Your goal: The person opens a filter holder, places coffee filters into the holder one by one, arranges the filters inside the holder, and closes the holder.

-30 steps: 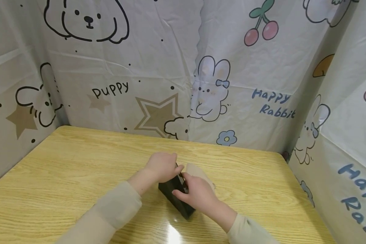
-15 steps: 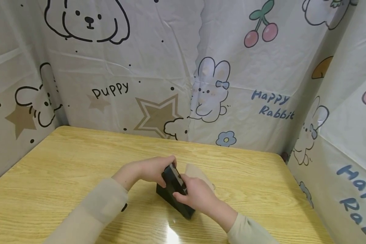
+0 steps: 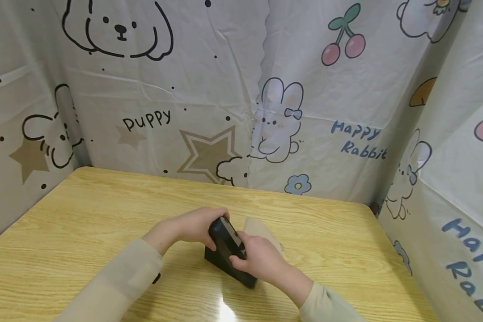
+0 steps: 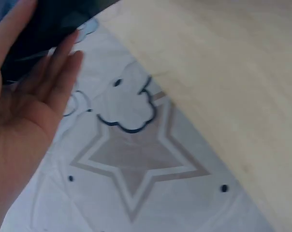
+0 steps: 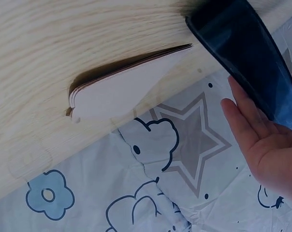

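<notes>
The left hand point(image 3: 199, 225) held the far end of the black case point(image 3: 225, 261), its thumb point(image 3: 212, 243) on the case's left. The right hand point(image 3: 261, 256) gripped the case's right side, its thumb point(image 3: 238, 263) laid across. Left forearm point(image 3: 114, 279) and right forearm point(image 3: 295, 284) slanted from either side of the case's near end, pale sleeves point(image 3: 328, 304) short of bare wrists.

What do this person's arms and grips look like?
The left sleeve and right sleeve are pale cream, the right one creased. A small dark piece shows beside the left one; unclear what it is. The left grip and right grip are bare and ungloved.
</notes>
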Motion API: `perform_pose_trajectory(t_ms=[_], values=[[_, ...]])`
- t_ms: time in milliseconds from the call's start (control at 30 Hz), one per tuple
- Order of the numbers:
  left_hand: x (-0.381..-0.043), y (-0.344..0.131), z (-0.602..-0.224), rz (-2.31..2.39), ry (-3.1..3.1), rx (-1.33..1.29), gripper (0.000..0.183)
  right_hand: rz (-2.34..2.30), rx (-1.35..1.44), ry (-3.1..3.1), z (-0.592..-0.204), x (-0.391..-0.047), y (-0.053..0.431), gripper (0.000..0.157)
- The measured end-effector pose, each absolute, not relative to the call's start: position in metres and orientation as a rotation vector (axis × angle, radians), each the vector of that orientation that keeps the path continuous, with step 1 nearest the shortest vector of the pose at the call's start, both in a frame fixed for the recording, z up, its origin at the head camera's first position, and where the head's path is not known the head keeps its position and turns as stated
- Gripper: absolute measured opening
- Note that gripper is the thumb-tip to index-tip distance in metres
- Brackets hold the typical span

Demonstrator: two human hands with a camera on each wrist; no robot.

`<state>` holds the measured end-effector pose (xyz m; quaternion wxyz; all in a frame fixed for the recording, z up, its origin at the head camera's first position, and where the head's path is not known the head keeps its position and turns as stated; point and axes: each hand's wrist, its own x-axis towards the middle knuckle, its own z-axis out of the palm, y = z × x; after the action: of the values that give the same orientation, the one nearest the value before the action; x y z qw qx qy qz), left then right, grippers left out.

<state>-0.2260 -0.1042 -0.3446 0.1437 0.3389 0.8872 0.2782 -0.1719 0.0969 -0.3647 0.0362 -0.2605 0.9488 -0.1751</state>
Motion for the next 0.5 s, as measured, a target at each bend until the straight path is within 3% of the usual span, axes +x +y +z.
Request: perform_pose_trajectory(t_ms=[167,367,500], values=[[-0.229,-0.113,-0.356,0.918,2.512,1.002,0.041,-0.511,-0.799,2.908,-0.363,-0.173,0.097,0.054],[-0.229,-0.115,-0.357,0.934,2.480,1.025,0.039,-0.527,-0.792,2.876,-0.353,-0.177,0.092,0.048],[-0.230,-0.115,-0.357,0.921,2.479,1.041,0.040,-0.563,-0.784,2.941,-0.343,-0.179,0.081,0.057]])
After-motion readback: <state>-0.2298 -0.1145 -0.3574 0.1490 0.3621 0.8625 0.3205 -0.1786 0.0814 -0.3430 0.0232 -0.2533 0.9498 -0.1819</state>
